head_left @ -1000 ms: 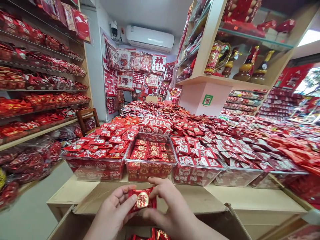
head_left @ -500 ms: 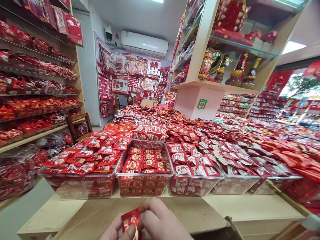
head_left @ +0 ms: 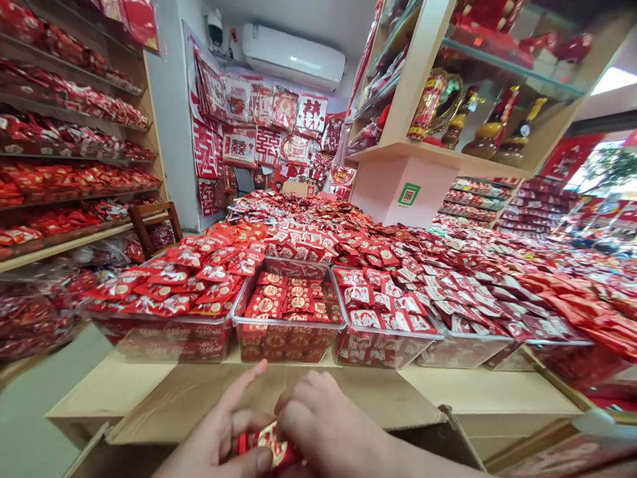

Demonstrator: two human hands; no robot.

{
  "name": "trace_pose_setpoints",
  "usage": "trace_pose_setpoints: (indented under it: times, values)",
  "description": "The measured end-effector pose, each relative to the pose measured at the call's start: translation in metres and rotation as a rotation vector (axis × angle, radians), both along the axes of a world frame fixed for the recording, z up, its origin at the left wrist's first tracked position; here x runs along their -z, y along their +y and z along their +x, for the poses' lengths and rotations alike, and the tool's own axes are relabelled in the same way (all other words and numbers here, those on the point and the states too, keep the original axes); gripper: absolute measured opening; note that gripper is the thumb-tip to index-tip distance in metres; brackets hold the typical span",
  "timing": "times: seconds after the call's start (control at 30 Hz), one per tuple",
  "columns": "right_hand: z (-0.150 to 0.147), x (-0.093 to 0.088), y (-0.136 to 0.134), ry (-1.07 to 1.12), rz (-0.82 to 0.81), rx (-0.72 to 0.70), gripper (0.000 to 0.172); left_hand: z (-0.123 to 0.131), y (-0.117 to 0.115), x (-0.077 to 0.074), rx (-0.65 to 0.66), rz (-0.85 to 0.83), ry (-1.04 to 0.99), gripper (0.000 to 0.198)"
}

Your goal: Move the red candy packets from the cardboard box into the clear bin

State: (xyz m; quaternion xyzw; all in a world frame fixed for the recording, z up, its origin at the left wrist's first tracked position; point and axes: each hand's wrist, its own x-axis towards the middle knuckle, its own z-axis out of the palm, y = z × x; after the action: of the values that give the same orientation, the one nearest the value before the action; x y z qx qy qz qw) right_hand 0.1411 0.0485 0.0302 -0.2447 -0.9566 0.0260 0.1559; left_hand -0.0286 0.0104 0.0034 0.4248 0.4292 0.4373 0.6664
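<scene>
Low in the head view, both hands meet around a small red packet (head_left: 273,443) with gold print. My left hand (head_left: 226,431) pinches its left side between thumb and bent fingers, with the index finger pointing up and away. My right hand (head_left: 323,421) is closed at the packet's right and upper side, its fingertips partly hidden. Below and behind the hands lies an open cardboard box with its flap (head_left: 378,398) folded out toward the tubs. The nearest clear tub (head_left: 288,342) holds red packets with round gold print.
More clear tubs stand in a row, one piled with red packets (head_left: 169,285) at left, another with red-and-white packets (head_left: 385,302) at right. A glass-shelved cabinet (head_left: 398,133) overhangs the heap. Stocked shelves (head_left: 74,159) and a wooden chair (head_left: 156,229) are at left.
The view has tipped down and shows more of the cardboard box. My left index finger has lifted off the packet, and the packet now sits lower and is more covered by the hands.
</scene>
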Motion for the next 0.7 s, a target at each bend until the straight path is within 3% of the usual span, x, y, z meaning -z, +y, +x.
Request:
trace_pose_setpoints:
  times: [0.17,0.33,0.43,0.53,0.7]
  values:
    - [0.001,-0.016,-0.007,0.035,-0.206,0.057,0.028,-0.006,0.000,-0.002,-0.035,0.010,0.052,0.083]
    - [0.009,-0.037,0.004,0.105,-0.075,0.160,0.017,-0.027,0.013,-0.005,-0.063,0.111,0.287,0.050]
    - [0.013,-0.062,0.037,0.108,0.111,0.388,0.016,-0.040,0.025,-0.001,-0.093,0.129,0.453,0.045]
    - [0.005,-0.077,0.087,-0.053,0.203,0.656,0.025,-0.046,0.031,0.007,-0.065,0.168,0.493,0.037]
    - [-0.022,-0.062,0.160,-0.194,0.133,0.818,0.030,-0.048,0.028,0.013,-0.062,0.206,0.533,0.028]
